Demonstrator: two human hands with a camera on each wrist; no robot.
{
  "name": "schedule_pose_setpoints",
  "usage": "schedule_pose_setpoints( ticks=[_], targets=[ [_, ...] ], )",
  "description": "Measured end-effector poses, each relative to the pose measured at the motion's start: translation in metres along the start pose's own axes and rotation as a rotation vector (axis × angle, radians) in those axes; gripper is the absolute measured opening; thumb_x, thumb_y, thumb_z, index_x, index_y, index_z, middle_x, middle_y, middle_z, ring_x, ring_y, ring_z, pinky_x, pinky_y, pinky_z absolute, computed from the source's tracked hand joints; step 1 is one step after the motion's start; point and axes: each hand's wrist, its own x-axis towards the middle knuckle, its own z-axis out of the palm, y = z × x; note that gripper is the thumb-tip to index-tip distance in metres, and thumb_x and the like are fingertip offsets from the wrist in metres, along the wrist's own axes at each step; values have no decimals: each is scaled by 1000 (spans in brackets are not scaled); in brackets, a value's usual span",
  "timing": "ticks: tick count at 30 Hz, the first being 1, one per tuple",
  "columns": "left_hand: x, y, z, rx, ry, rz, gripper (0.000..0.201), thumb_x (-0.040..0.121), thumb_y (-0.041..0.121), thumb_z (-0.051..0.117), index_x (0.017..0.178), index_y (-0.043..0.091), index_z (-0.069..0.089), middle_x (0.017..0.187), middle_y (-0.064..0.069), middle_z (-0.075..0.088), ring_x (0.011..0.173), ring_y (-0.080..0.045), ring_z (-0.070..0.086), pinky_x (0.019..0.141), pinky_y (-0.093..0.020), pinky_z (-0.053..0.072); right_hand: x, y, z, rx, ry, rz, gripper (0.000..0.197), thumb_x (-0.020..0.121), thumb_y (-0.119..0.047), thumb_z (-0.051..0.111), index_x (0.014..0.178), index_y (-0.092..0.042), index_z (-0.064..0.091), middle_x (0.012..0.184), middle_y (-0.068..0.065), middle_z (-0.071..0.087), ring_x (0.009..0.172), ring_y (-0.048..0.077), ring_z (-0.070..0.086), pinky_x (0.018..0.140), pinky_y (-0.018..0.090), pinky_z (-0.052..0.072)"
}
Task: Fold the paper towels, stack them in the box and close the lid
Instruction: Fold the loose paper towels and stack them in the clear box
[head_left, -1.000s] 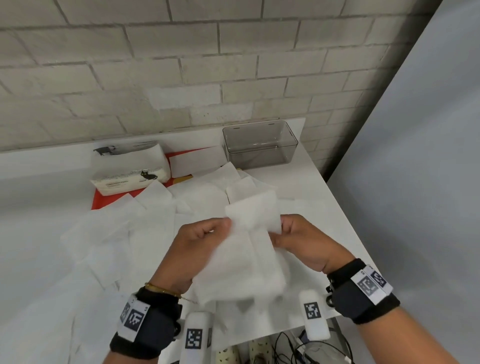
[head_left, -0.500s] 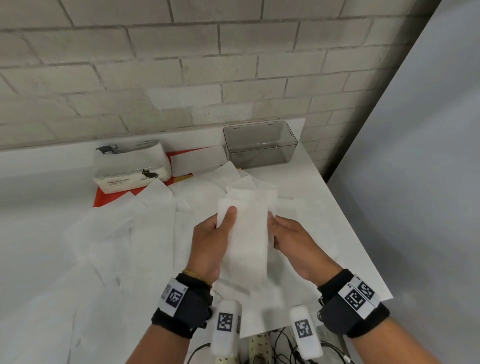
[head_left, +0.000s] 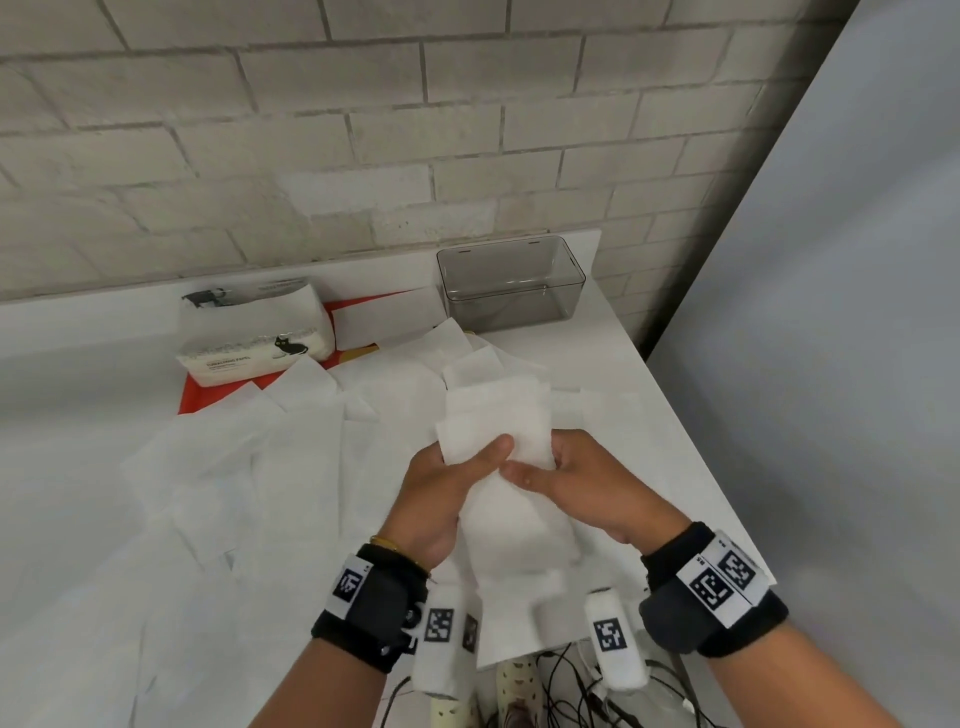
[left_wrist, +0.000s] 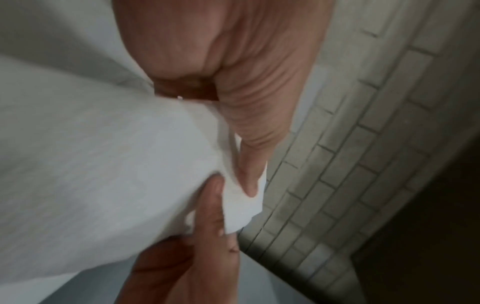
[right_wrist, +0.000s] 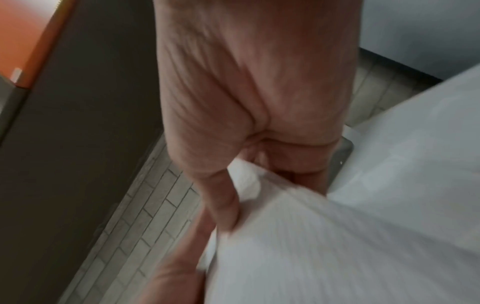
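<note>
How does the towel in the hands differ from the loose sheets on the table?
The held towel is folded into a narrow strip; the loose sheets lie spread flat. The held towel is off the table, pinched by the left hand and right hand; the loose sheets overlap on the tabletop, untouched. Both are plain white paper, outside the box.

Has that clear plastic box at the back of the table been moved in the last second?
No. The clear box sits at the table's back right corner, against the brick wall, as before.
</note>
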Motion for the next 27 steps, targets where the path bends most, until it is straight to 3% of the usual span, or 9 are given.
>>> schedule_pose_setpoints(
  ticks=[2,5,8,13,17,20,24,27],
  targets=[
    [2,0,-7,-110,-23,-24,43,90,16,79,129,2,70,127,-20,74,118,-36,71,102,-52,56,0,-2,-10,-75,-105,38,29,92,-25,78,120,-20,74,115,-6,79,106,10,75,98,34,60],
    [6,2,-14,-224,-7,-9,42,97,21,71,133,1,67,132,-17,72,123,-32,69,100,-47,58,-1,11,-19,-178,-194,82,40,79,-21,91,116,-20,76,112,-7,80,105,12,76,95,35,61],
    [9,3,-22,-284,40,25,43,95,20,72,132,0,67,130,-16,73,123,-29,70,95,-38,62,-3,40,-27,-252,-76,92,31,75,-24,93,103,-20,81,104,-9,81,98,10,77,96,40,61],
    [3,-12,-47,115,160,102,39,77,13,89,114,8,77,113,-12,80,108,-31,76,94,-48,61,-19,75,-48,39,234,25,23,74,-22,93,93,-15,82,96,7,81,93,24,77,82,38,58],
    [3,-31,-52,420,119,152,27,71,4,94,93,13,81,93,-2,81,83,-13,76,72,-25,60,-21,95,-45,183,313,14,24,73,-13,93,94,-11,81,101,13,80,102,37,73,92,47,58],
    [6,-45,-49,533,107,194,30,72,-6,88,89,19,80,95,3,79,85,-8,71,69,-17,56,-21,104,-40,164,295,13,32,68,-11,95,97,-18,83,106,3,80,104,29,73,96,41,60],
    [7,-62,-51,496,202,235,43,70,-14,80,94,21,76,100,1,78,96,-14,71,79,-24,59,-19,109,-38,137,294,3,43,66,-9,97,104,-22,81,111,-7,79,108,10,71,89,22,57],
    [7,-70,-45,457,241,242,43,70,-17,77,94,19,74,99,-1,78,96,-16,71,80,-25,59,-16,112,-35,157,297,0,45,65,-8,97,104,-21,80,111,-5,80,106,8,72,85,19,57]
  ],
)
